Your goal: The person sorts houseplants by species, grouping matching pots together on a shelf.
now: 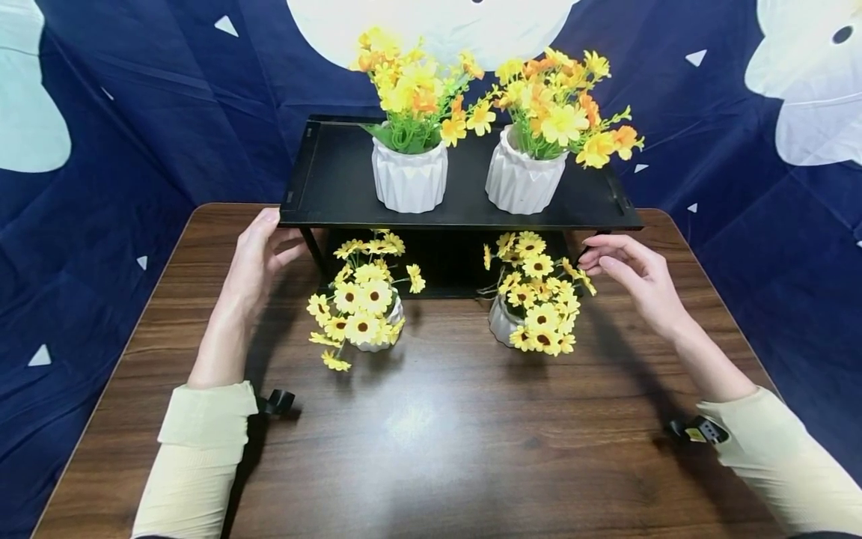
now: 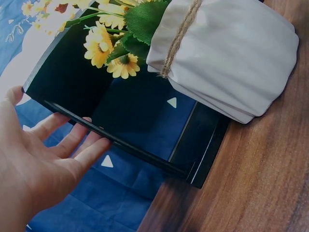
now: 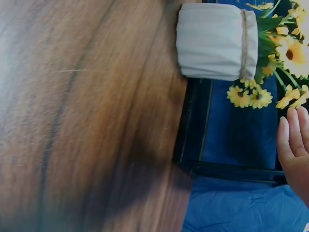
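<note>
A black two-tier rack (image 1: 337,172) stands at the back of the table. My left hand (image 1: 252,258) is at its left end, thumb by the upper shelf's front corner. In the left wrist view, its loosely extended fingers (image 2: 82,155) touch the slim side post (image 2: 140,152). At the rack's right end is my right hand (image 1: 640,281), fingers nearly straight beside the post; contact is unclear. Two white ribbed pots (image 1: 411,176) (image 1: 525,176) of yellow-orange artificial flowers stand on top. Before the lower shelf are two fabric-wrapped pots (image 2: 231,58) (image 3: 212,41) of yellow daisies.
The brown wooden table (image 1: 417,434) extends in front of the pots. Behind it hangs a dark blue cloth (image 1: 168,97) with white shapes. A black wrist device (image 1: 277,402) sits at the left cuff, another (image 1: 700,430) at the right.
</note>
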The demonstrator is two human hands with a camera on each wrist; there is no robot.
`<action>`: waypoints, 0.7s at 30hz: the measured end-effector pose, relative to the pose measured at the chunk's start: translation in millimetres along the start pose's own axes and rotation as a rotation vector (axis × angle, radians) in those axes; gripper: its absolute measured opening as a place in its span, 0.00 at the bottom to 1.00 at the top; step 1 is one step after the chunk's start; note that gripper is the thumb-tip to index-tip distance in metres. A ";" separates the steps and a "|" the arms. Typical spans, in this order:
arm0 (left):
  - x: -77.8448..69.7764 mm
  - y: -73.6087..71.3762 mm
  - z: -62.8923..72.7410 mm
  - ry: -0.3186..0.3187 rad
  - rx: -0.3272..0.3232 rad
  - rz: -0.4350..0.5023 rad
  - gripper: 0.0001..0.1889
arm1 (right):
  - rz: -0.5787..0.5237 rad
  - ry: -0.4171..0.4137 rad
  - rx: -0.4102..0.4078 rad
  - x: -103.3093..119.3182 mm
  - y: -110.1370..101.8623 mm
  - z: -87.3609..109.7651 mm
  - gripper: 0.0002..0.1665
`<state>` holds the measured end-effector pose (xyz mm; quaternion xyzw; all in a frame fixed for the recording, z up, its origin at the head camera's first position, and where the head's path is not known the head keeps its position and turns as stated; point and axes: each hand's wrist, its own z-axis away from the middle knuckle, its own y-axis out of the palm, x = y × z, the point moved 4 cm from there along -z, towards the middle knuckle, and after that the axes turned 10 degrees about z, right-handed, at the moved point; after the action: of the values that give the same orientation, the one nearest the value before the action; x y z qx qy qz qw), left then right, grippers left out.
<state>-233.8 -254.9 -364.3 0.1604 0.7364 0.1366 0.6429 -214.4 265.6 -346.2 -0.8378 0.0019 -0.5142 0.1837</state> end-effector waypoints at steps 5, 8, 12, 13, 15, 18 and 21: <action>0.2 -0.4 0.1 -0.004 -0.003 0.005 0.13 | 0.072 0.034 0.068 -13.0 -1.7 3.7 0.19; 0.2 -0.5 -0.1 -0.009 -0.006 0.005 0.13 | 0.188 0.072 0.080 -21.2 -3.0 7.2 0.20; -0.1 -0.6 0.0 -0.011 -0.010 0.000 0.13 | 0.292 0.086 0.109 -30.7 -2.0 11.2 0.22; -0.1 -0.6 0.0 -0.011 -0.011 0.001 0.13 | 0.286 0.084 0.123 -32.7 -1.1 12.3 0.23; -0.2 -0.5 0.0 -0.011 -0.011 0.000 0.13 | 0.251 0.074 0.153 -36.2 1.1 14.2 0.25; -0.3 -0.5 -0.2 -0.010 -0.012 0.003 0.13 | 0.216 0.075 0.186 -40.0 4.4 16.4 0.29; -0.4 -0.5 -0.2 -0.010 -0.018 0.003 0.13 | 0.228 0.103 0.222 -43.6 7.8 18.1 0.35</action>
<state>-234.1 -255.5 -364.1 0.1566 0.7315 0.1434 0.6479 -217.9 272.2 -393.5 -0.7792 0.0497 -0.5292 0.3322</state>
